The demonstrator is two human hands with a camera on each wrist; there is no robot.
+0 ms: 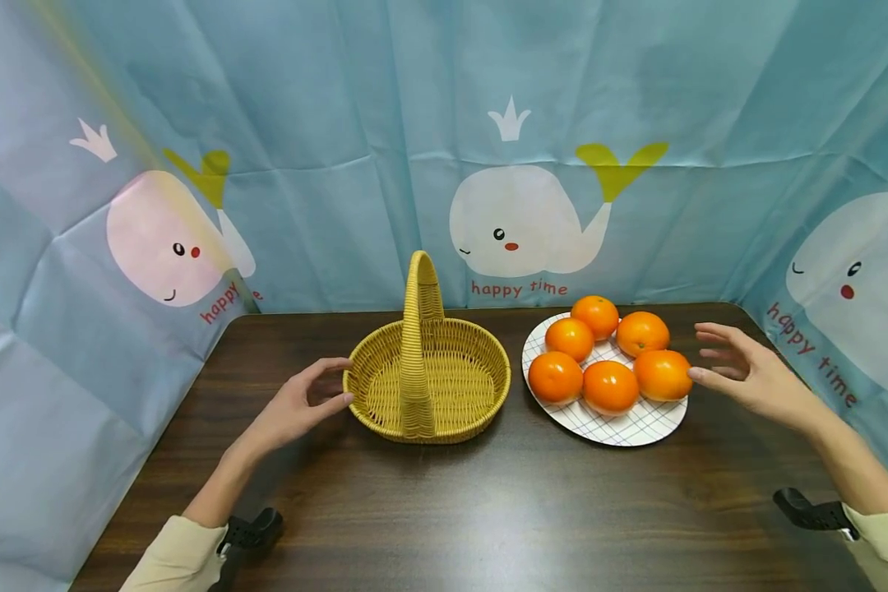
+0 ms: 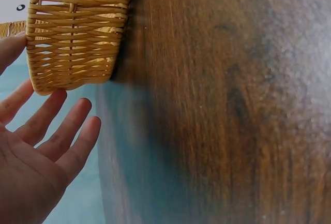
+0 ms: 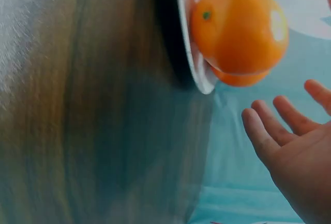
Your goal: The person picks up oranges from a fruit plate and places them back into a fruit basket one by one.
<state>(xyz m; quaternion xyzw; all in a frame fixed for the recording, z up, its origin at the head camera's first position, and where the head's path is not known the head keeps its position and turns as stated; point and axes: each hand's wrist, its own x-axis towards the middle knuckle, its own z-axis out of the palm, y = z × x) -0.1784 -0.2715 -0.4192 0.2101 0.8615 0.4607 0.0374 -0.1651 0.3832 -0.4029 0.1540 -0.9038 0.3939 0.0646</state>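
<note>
On dark brown wood-grain counter (image 1: pixel 444 510): yellow oval woven basket (image 1: pixel 459 386) stands left, round white plate (image 1: pixel 612 429) lies just right of it. On plate: six round orange fruits (image 1: pixel 610 386), three before, three behind. Light-blue fabric curtain (image 1: pixel 333 222) hangs behind counter and along both sides.

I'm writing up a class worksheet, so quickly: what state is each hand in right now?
Left hand: open at the basket's edge, not gripping it.
Right hand: open beside the nearest orange, holding nothing.

Woven basket (image 1: pixel 459 382) looks rough beside the left hand (image 1: pixel 303 403), oranges (image 1: pixel 611 387) gleam smooth by the right hand (image 1: pixel 762 381), glossy wood-grain table (image 1: pixel 488 510) below, creased cloth-like curtain (image 1: pixel 355 99) beyond!
</note>
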